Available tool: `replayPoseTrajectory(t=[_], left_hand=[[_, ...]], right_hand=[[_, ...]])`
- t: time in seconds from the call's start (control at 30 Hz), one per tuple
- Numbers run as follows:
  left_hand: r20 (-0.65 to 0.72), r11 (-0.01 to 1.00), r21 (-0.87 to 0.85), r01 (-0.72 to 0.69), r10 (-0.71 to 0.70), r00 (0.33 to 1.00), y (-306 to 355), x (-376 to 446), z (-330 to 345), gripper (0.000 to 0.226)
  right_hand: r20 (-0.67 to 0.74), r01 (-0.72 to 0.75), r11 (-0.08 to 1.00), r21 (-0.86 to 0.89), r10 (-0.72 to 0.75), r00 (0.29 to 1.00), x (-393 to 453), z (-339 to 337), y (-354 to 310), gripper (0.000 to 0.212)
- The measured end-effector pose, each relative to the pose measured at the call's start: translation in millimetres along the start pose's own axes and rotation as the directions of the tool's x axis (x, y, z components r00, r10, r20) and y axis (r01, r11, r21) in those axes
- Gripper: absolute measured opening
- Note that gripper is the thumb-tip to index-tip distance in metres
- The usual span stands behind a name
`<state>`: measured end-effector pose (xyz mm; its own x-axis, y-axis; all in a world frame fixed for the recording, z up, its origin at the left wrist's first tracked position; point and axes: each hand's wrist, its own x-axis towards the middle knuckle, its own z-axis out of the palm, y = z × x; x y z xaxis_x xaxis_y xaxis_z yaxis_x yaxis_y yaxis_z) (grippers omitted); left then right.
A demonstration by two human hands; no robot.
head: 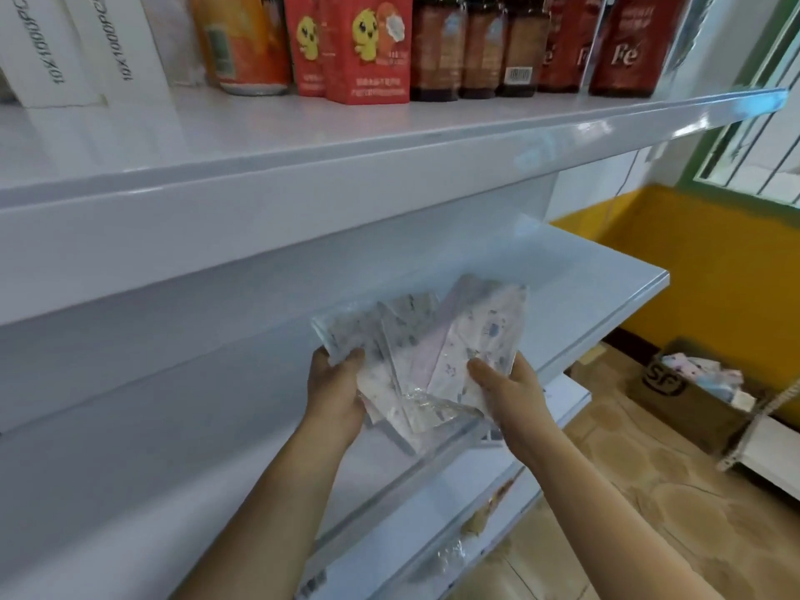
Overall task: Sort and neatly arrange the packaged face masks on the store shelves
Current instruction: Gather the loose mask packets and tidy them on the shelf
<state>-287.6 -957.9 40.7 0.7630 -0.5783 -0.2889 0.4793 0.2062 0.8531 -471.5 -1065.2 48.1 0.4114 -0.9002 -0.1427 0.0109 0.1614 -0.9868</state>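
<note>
Both forearms are stretched fwd toward the middle shelf [597, 296]. A fanned stack of packaged face masks [428, 352] is held over the shelf's front edge, approx. centre frame. Left hand [335, 389] grips the stack's left side, thumb on top; right hand [502, 383] pinches the right side, thumb over the top pkt. Pkts' long axes run up and away, splayed left to right. More masks are seen in a cardboard box [688, 391] on the floor at right.

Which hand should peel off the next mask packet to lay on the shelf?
Probably the right hand: its thumb rests on the top mask packet, while the left hand grips the fanned stack's edge.
</note>
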Motion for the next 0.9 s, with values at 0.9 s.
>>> replayPoseTrajectory(t=[0.9], left_hand=[[0.09, 0.871, 0.489, -0.04, -0.005, 0.996, -116.9, 234.3, 393.1, 0.084]], right_hand=[[0.014, 0.096, 0.95, -0.297, -0.096, 0.995, 396.4, -219.4, -60.9, 0.024]])
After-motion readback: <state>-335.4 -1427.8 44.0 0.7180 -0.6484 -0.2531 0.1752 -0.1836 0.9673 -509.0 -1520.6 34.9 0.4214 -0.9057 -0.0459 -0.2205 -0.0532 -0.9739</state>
